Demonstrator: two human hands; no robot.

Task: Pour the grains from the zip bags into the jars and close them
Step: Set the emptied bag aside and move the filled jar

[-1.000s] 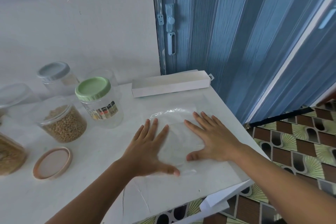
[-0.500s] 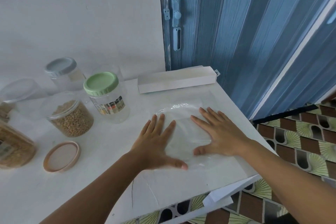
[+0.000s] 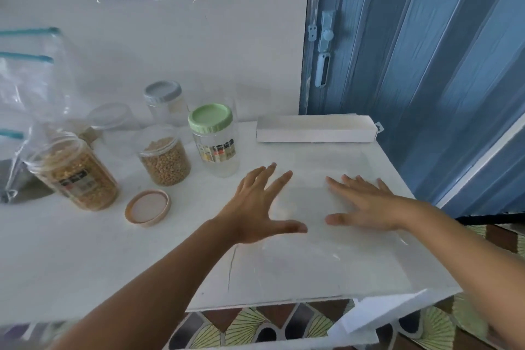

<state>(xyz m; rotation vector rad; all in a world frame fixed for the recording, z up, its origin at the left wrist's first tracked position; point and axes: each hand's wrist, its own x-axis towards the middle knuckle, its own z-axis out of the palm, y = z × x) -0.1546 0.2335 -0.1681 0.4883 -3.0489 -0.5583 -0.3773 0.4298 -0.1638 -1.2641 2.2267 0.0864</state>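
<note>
On the white, matte surface (image 3: 85, 250), an emptied clear zip bag (image 3: 312, 207) lies flat right of the green-lidded jar (image 3: 214, 139), with the right hand (image 3: 366, 202) pressed on it, fingers straight, and the left hand (image 3: 255, 207) spread, holding nothing. Left of that jar, two ribbed plastic jars of tan grains (image 3: 166, 160) stand uncapped, a round beige lid (image 3: 147, 207) beside them. Farther left, blue-zipped bags (image 3: 25, 88) suggest more pouring remains.

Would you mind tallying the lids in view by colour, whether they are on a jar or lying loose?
Green lids: 1, the green lid on a jar.
Grey lids: 1, the grey lid on a jar.
Tan lids: 1, the tan lid loose on the table.
Total: 3
</note>
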